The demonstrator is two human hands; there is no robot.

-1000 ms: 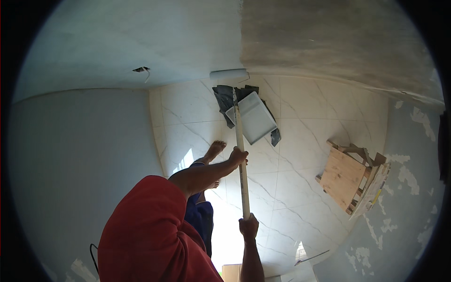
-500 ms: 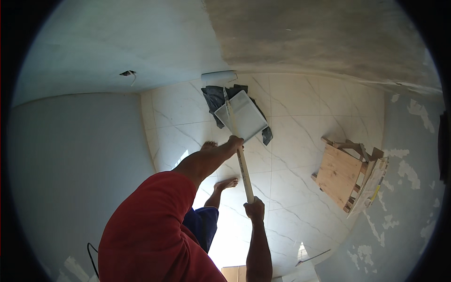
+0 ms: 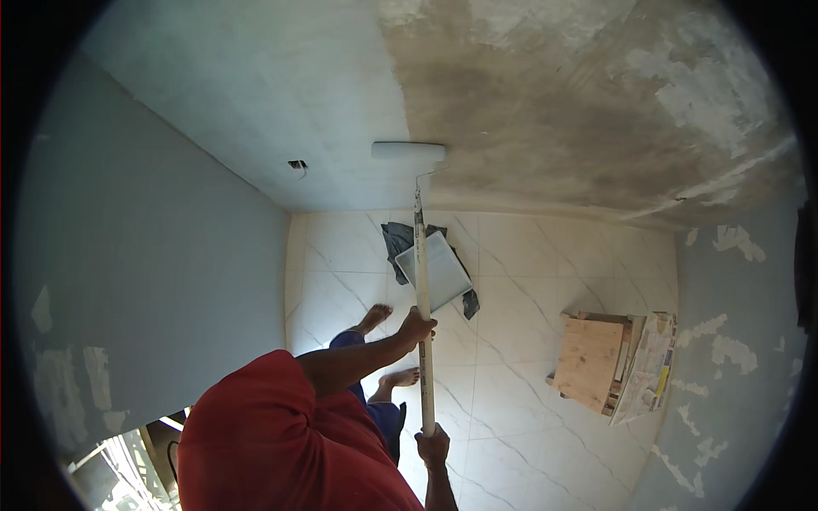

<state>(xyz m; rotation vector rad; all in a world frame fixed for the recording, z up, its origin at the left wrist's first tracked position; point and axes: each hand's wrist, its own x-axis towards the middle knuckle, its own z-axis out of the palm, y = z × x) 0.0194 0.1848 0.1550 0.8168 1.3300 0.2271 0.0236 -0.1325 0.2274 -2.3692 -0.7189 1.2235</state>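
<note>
My left hand (image 3: 417, 328) grips the middle of a long, paint-marked pale pole (image 3: 423, 366), and my right hand (image 3: 433, 444) is closed round its lower end. At the far end of the pole, a paint roller (image 3: 407, 151) with a pale sleeve lies against the front wall, where pale blue-white paint (image 3: 256, 102) meets brownish bare plaster (image 3: 545, 145). Behind the pole, on the tiled floor (image 3: 520, 315), a pale paint tray (image 3: 445, 272) rests on dark crumpled sheeting (image 3: 396, 247). My bare feet show beside my left forearm.
A low wooden stool or platform (image 3: 585, 358) with boards leaning on it stands at the right, near a patched grey-blue wall (image 3: 724, 383). A plain grey-blue wall (image 3: 153, 255) is on the left, with an opening at lower left. A small socket hole (image 3: 297, 165) is in the front wall.
The view has tilted up, showing more wall, with floor items lower in the picture. The roller has risen from the foot of the wall, above the baseline, still on the pole held by both hands.
</note>
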